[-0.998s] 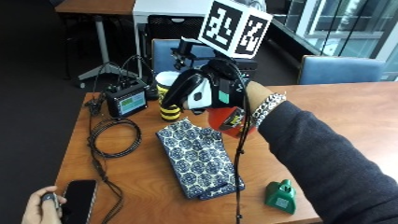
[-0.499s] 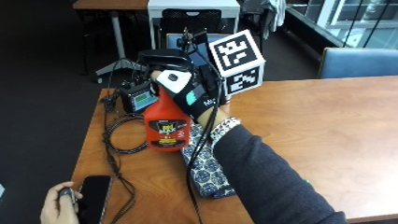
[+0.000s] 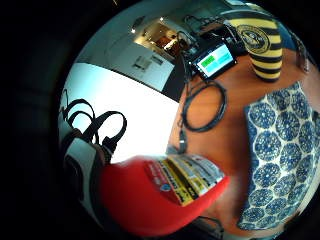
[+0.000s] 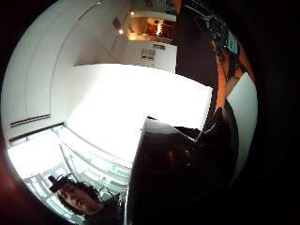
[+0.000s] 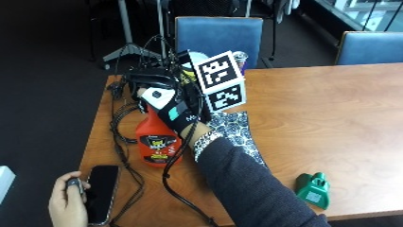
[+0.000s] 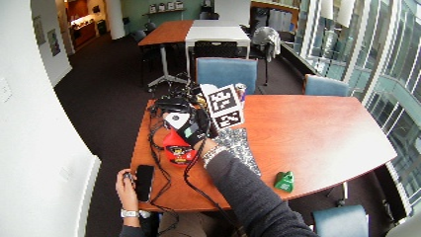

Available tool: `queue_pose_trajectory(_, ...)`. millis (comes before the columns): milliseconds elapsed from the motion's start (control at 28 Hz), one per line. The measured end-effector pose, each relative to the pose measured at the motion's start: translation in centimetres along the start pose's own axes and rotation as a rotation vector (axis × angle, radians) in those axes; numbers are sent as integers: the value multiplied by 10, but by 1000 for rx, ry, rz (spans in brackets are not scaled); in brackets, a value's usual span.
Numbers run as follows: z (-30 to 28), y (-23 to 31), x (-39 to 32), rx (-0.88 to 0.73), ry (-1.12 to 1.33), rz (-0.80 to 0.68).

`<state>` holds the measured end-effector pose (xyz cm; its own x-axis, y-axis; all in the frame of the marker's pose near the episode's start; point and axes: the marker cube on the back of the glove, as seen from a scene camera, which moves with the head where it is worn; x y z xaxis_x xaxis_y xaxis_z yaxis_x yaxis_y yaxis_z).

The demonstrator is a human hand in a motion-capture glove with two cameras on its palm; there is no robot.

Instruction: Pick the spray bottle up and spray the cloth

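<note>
Outside view: your gloved right hand [image 5: 169, 105] grips the neck of the red spray bottle [image 5: 157, 143] — upright over the tabletop [image 5: 327, 113], just beside the patterned cloth [image 5: 234, 132]. Little-finger palm view: bottle body [image 3: 165, 192] close; cloth [image 3: 280, 160] lies flat beside a coiled cable [image 3: 202, 107].

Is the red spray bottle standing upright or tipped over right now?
Upright. The red spray bottle stands with its base down beside the patterned cloth, with the gloved right hand wrapped round its top.
</note>
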<state>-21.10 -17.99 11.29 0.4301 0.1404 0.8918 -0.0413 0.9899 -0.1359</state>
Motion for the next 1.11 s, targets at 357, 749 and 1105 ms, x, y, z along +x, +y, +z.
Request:
queue_pose_trajectory(357, 3, 1, 6, 35, 6, -40)
queue_pose_trajectory(749, -7, -14, -14, 2, 58, -60)
queue_pose_trajectory(1105, -6, -14, -10, 44, 76, -69)
